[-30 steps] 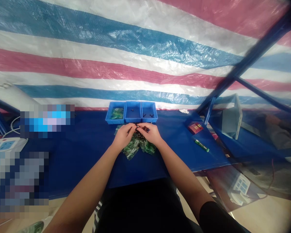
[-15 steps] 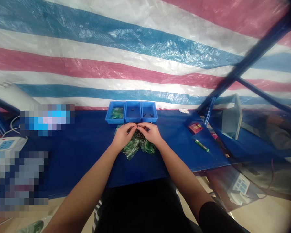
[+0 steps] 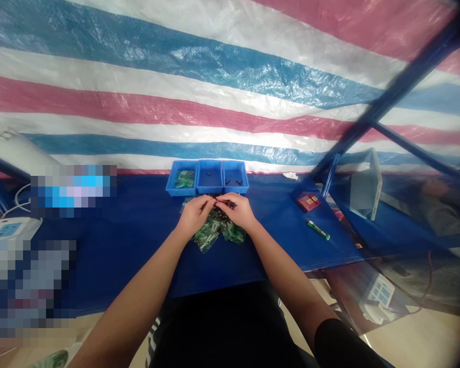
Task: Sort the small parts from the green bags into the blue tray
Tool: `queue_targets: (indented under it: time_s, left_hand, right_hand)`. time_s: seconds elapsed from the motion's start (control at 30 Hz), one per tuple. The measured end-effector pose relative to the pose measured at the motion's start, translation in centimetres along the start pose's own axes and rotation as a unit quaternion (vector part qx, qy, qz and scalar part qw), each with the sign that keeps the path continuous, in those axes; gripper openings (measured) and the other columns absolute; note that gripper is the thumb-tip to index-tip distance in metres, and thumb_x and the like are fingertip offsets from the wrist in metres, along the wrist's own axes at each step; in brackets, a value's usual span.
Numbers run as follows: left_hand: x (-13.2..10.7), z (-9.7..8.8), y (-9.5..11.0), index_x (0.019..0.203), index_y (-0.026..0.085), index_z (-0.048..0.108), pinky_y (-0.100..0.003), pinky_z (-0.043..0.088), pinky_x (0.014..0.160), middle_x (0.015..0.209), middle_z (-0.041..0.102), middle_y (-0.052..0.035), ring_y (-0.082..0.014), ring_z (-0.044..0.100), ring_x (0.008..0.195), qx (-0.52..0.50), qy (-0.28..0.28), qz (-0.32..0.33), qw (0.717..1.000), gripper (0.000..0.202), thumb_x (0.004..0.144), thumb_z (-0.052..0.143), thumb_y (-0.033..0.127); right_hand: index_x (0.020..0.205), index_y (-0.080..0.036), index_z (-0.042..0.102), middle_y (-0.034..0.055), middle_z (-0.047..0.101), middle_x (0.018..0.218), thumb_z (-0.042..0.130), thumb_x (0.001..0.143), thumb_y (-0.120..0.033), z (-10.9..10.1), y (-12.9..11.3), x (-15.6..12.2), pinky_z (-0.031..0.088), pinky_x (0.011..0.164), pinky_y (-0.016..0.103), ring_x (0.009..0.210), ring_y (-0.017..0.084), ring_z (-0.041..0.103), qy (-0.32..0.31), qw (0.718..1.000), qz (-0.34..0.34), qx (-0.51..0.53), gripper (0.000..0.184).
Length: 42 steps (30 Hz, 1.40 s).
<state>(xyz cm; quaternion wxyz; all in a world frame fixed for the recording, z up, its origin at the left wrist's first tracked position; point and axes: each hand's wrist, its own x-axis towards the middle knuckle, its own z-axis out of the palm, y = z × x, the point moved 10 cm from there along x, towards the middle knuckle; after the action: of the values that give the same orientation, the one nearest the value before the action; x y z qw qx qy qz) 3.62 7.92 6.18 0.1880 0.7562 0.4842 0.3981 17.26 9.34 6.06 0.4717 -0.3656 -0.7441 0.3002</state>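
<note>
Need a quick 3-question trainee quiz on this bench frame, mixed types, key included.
1. True or false: the left hand and right hand meet over the pile of green packets.
2. How many blue bins stand in the row behind the hands? A) two B) three C) five
3. Which side of the pile does the green pen lie on?

Key: 1 true; 2 B; 3 the right.

Heaped green packets (image 3: 214, 232) under hands
</note>
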Motion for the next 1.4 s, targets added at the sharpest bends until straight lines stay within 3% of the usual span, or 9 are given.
queue_targets:
  time_s: [0.27, 0.73, 0.9, 1.07, 1.23, 1.4]
  left_hand:
    - [-0.08, 0.06, -0.74, 0.110, 0.022, 0.066, -0.025, 0.046, 0.061, 0.089, 0.070, -0.0040, -0.0176, 0.063, 0.078, -0.004, 0.009, -0.018, 1.000, 0.035, 0.094, 0.048, 0.048]
    - [0.10, 0.28, 0.01, 0.087, 0.019, 0.064, -0.026, 0.045, 0.070, 0.082, 0.066, -0.0020, -0.0150, 0.061, 0.077, -0.023, -0.012, 0.012, 1.000, 0.033, 0.099, 0.041, 0.039]
    - [0.05, 0.18, -0.22, 0.093, 0.020, 0.067, -0.027, 0.047, 0.072, 0.087, 0.069, -0.0030, -0.0167, 0.063, 0.080, -0.011, 0.001, 0.008, 1.000, 0.031, 0.097, 0.044, 0.042]
    - [-0.05, 0.07, -0.74, 0.110, 0.022, 0.066, -0.026, 0.048, 0.064, 0.093, 0.071, -0.0037, -0.0177, 0.065, 0.081, -0.007, 0.010, -0.014, 1.000, 0.032, 0.094, 0.051, 0.045]
    - [0.00, 0.18, -0.56, 0.101, 0.022, 0.067, -0.026, 0.048, 0.068, 0.094, 0.071, -0.0043, -0.0183, 0.065, 0.085, -0.013, 0.004, -0.005, 1.000, 0.030, 0.096, 0.047, 0.043]
    - [0.03, 0.30, -0.20, 0.090, 0.020, 0.065, -0.026, 0.045, 0.068, 0.083, 0.068, -0.0024, -0.0161, 0.061, 0.076, -0.001, -0.009, -0.003, 1.000, 0.031, 0.098, 0.043, 0.040]
  right_hand:
    - [0.105, -0.024, 0.071, 0.0066, 0.072, 0.100, 0.059, 0.091, -0.039, -0.15, 0.14, 0.08, 0.056, 0.069, 0.031, 0.083, 0.019, 0.068, 0.005, 1.000, 0.019, -0.009, 0.023]
    - [0.104, -0.023, 0.072, 0.0060, 0.073, 0.096, 0.064, 0.087, -0.038, 0.04, 0.23, -0.05, 0.056, 0.067, 0.031, 0.073, 0.017, 0.065, 0.005, 1.000, 0.014, 0.020, 0.024]
    - [0.105, -0.023, 0.072, 0.0064, 0.073, 0.097, 0.062, 0.088, -0.040, 0.03, 0.50, -0.02, 0.056, 0.070, 0.031, 0.078, 0.018, 0.067, 0.008, 1.000, 0.027, 0.006, 0.025]
    - [0.105, -0.023, 0.071, 0.0064, 0.073, 0.098, 0.061, 0.089, -0.040, -0.02, 0.65, -0.02, 0.056, 0.070, 0.031, 0.080, 0.018, 0.067, 0.009, 0.999, 0.032, 0.005, 0.025]
    - [0.105, -0.023, 0.071, 0.0065, 0.073, 0.097, 0.062, 0.089, -0.041, -0.03, 0.90, -0.05, 0.056, 0.069, 0.031, 0.078, 0.018, 0.067, 0.011, 0.999, 0.040, 0.006, 0.026]
    - [0.109, -0.023, 0.071, 0.0059, 0.073, 0.094, 0.063, 0.088, -0.039, 0.36, 0.96, -0.09, 0.055, 0.067, 0.030, 0.076, 0.018, 0.067, -0.003, 0.999, 0.033, 0.014, 0.027]
